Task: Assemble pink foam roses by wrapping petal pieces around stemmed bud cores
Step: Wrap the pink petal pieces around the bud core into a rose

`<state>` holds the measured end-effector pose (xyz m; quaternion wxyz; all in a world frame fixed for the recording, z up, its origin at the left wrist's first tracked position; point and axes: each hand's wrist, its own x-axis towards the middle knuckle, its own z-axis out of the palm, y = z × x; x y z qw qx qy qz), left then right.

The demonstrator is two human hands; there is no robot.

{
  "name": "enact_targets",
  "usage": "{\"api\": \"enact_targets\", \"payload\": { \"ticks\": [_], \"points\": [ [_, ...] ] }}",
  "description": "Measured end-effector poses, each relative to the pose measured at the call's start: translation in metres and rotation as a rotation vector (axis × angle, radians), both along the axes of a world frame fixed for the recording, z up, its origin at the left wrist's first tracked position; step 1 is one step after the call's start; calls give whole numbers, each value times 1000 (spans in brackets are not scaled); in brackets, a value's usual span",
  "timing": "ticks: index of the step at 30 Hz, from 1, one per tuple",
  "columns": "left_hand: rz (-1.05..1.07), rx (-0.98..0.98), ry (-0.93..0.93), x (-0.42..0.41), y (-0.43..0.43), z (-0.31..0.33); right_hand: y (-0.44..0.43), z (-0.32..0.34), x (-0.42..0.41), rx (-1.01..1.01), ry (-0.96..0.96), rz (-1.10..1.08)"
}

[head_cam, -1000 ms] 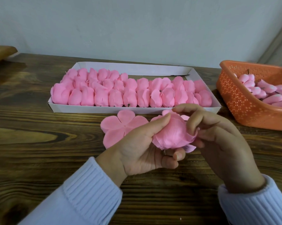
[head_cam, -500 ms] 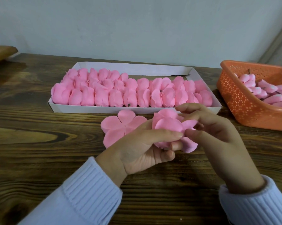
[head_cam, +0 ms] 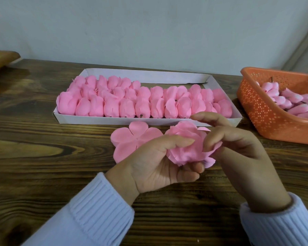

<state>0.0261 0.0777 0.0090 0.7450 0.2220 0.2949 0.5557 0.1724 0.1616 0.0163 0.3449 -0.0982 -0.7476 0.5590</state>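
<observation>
While left hand (head_cam: 155, 164) grips half-wrapped rose (head_cam: 183, 148), right hand (head_cam: 242, 150) pinching outer petal (head_cam: 214, 150), slack grip risks layers unfurling.

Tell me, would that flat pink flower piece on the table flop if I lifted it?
Probably floppy: the flat petal piece looks thin, and similar petals on the held rose bend easily. Likely very light. It lies flat, so it shouldn't roll.
</observation>
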Motion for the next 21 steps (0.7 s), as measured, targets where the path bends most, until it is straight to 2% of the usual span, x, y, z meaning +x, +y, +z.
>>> {"api": "enact_targets", "payload": {
  "ticks": [9, 14, 18, 21],
  "points": [
    [14, -69, -72, 0, 2, -1, 2, -1, 1, 51, 5, -8],
    [14, -88, -70, -1, 3, -2, 3, -1, 0, 136, -52, -92],
    [71, -25, -17, -1, 3, -4, 2, 1, 2, 201, -81, -92],
    [65, 95, -9, -1, 2, -4, 2, 1, 2, 258, -110, -103]
  ]
}}
